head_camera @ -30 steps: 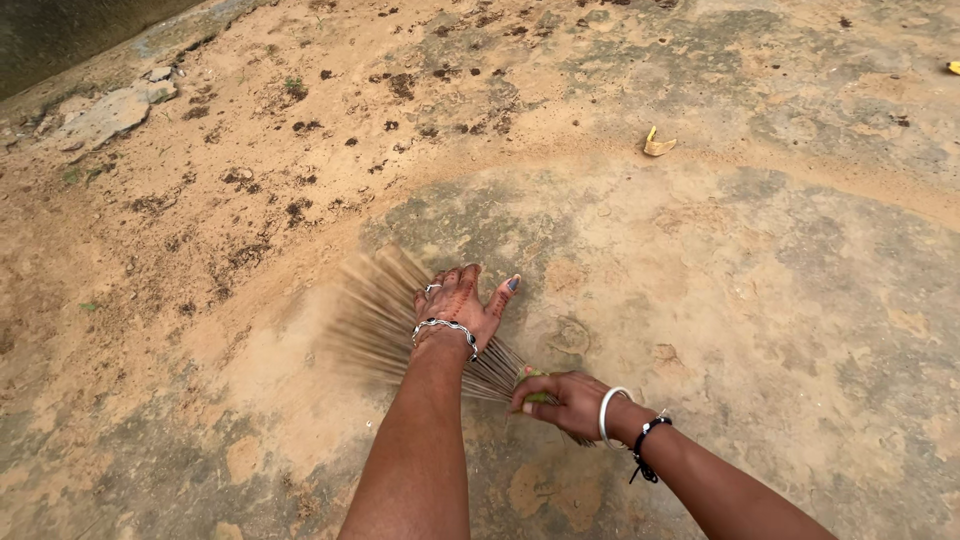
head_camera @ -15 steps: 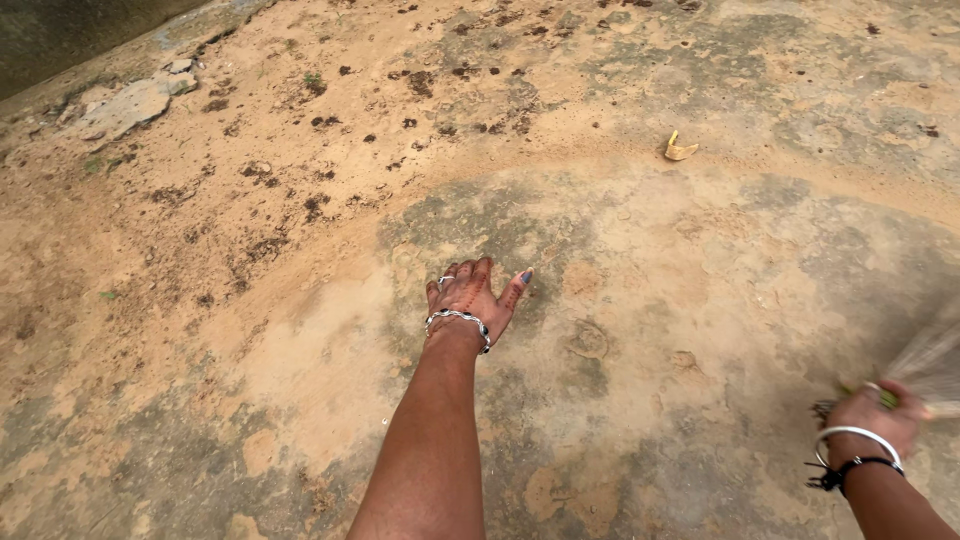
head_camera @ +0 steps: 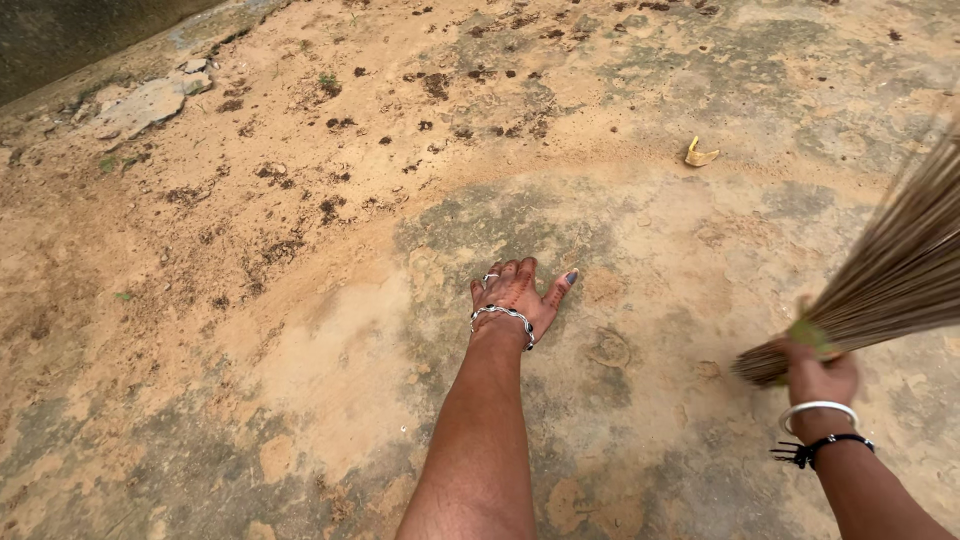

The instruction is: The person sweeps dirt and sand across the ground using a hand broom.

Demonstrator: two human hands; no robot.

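My left hand point(head_camera: 515, 295) reaches forward over the sandy concrete ground point(head_camera: 330, 330), palm down, fingers together and thumb out, holding nothing. A silver bracelet and rings are on it. My right hand point(head_camera: 820, 375) at the lower right grips the bound end of a stick broom point(head_camera: 890, 270). The broom's thin brown bristles fan up and out toward the right edge, lifted off the ground. White and black bracelets circle my right wrist.
Reddish sand lies in a swept drift point(head_camera: 340, 350) left of my left hand. Dark dirt clumps point(head_camera: 340, 205) dot the ground farther out. A yellow dry leaf point(head_camera: 700, 153) lies at the upper right. A broken concrete patch point(head_camera: 140, 105) meets a dark wall at the upper left.
The broom left the ground beside my left hand and swung right and upward in my right hand. My left hand stayed stretched over the same spot.
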